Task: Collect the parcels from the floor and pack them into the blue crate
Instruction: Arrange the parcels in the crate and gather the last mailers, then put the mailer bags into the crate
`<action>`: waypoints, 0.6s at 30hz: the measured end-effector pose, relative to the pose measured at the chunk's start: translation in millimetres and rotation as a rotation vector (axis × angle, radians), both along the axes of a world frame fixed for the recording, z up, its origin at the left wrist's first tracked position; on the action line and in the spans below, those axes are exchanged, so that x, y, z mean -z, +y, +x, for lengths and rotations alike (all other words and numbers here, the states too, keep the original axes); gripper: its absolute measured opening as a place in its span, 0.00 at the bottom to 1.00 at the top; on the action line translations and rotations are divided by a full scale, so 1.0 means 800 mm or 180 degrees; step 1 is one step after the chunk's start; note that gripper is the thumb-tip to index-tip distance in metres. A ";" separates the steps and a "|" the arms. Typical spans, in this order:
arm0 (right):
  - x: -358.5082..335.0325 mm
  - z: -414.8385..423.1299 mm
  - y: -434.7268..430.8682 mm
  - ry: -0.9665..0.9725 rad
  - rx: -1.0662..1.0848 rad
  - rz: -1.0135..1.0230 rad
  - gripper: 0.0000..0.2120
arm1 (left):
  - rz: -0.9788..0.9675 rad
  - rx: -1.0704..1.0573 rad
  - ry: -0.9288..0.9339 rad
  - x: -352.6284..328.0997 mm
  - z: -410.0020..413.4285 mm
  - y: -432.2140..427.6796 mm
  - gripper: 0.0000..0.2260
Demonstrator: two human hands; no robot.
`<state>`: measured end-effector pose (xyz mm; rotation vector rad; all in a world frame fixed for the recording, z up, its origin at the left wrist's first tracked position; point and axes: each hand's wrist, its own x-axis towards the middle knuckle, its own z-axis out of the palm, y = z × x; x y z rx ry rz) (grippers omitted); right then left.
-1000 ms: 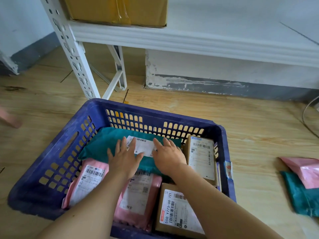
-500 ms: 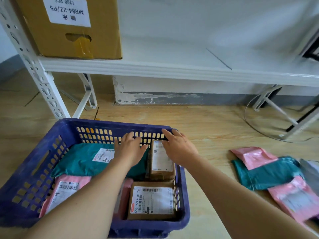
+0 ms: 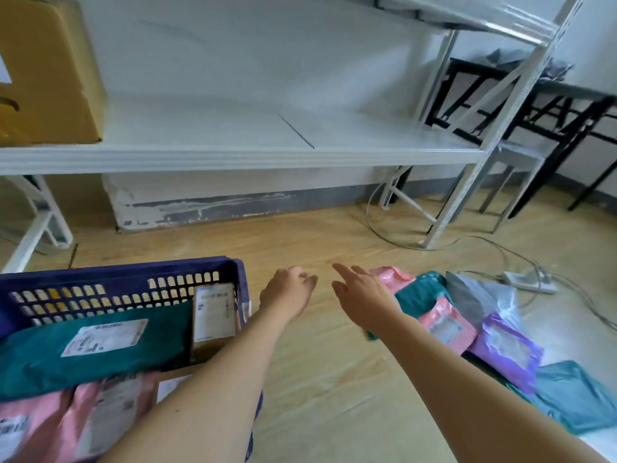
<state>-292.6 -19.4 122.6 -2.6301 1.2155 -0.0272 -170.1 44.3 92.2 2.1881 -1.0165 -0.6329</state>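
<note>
Reaching for the next parcel, by the look of it. The left hand (image 3: 287, 294) and right hand (image 3: 362, 295) hover empty, fingers loose, over the floor (image 3: 317, 369). The part-filled blue crate (image 3: 127, 269) sits at 8 o'clock and the pile of mailers (image 3: 500, 349) at 4 o'clock. The next move is probably to the pink mailer (image 3: 394, 277) at 3 o'clock, pinching 1 flat edge.

1. Bright, even light; soft, faint shadows on the floor (image 3: 334, 379).
2. Motion blur smears the parcels (image 3: 507, 349) and the lower corners.
3. Wide-angle distortion bows the shelf (image 3: 233, 155) edge.
</note>
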 end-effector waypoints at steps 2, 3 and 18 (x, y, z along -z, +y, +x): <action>0.009 -0.027 -0.008 -0.0135 0.0214 0.0084 0.20 | 0.0043 0.0174 -0.0126 -0.004 -0.014 -0.010 0.16; 0.013 -0.040 -0.013 -0.0171 0.0315 0.0138 0.20 | 0.0066 0.0264 -0.0187 -0.006 -0.021 -0.015 0.16; 0.050 -0.142 -0.078 -0.0087 0.0886 0.0286 0.13 | 0.0340 0.1195 -0.0846 0.014 -0.106 -0.084 0.18</action>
